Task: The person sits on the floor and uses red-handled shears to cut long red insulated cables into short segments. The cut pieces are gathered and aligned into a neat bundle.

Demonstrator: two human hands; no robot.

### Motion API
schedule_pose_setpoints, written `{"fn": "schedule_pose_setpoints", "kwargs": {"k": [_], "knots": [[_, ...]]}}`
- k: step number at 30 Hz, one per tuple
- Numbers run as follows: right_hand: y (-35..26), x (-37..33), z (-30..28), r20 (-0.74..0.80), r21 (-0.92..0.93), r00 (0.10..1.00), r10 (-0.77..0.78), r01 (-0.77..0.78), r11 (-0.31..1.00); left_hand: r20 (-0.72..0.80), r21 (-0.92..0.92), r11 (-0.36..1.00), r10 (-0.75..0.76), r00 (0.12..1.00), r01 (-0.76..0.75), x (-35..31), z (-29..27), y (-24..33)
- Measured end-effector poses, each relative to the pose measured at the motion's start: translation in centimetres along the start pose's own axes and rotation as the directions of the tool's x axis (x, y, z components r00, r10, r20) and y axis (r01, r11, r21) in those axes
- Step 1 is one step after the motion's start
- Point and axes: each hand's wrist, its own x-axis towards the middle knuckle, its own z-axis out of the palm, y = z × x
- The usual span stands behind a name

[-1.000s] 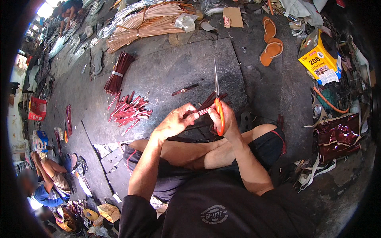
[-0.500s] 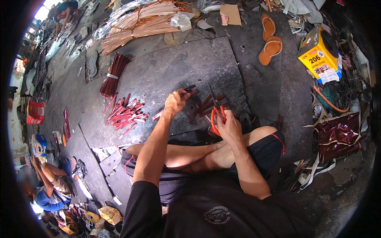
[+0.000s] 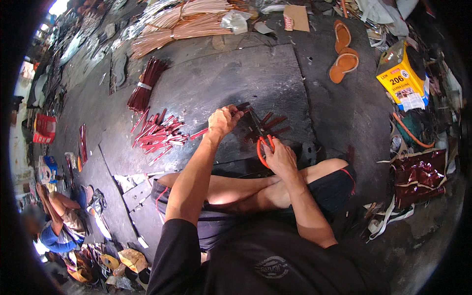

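Observation:
My left hand is closed around a dark red strip, whose far end sticks out past the fingers. In my right hand is a pair of scissors with orange handles, its blades reaching up and left to the strip's far end. Whether the blades touch the strip I cannot tell. Under and beside the blades, several cut strips lie on the dark board. A loose pile of shiny red strips spreads left of my left hand, and a tied bundle of dark red strips lies beyond it.
Bundles of pale strips lie at the far side. Orange sandals, a yellow box and a shiny dark red bag are on the right. At the left sits another person, near a red box.
The scissors in my right hand have swung left, bringing the blades to the strip held by my left hand. My left hand has shifted slightly right and up. The whole view has tilted a little.

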Motion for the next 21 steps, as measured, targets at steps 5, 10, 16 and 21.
{"fn": "schedule_pose_setpoints", "kwargs": {"k": [5, 10, 16, 21], "knots": [[-0.3, -0.1, -0.5, 0.039, 0.024, 0.997, 0.06, -0.061, 0.998, 0.124, 0.037, 0.999, 0.015, 0.992, -0.019, -1.3, -3.1, -6.9], [0.0, 0.0, -0.4, 0.031, 0.05, 0.999, 0.041, -0.042, 0.998, 0.198, -0.318, 0.942, -0.042, 0.979, 0.105, -2.4, -3.4, -9.9], [0.0, 0.1, -0.3, 0.017, 0.033, 1.0, 0.007, -0.008, 0.999, 0.071, -0.255, 0.966, -0.015, 0.997, 0.033, -2.1, -1.4, -12.0], [0.2, 0.1, -0.5, 0.02, 0.055, 1.0, 0.012, -0.013, 0.998, 0.055, -0.253, 0.967, -0.009, 0.998, 0.022, -1.8, -1.2, -11.0]]}}
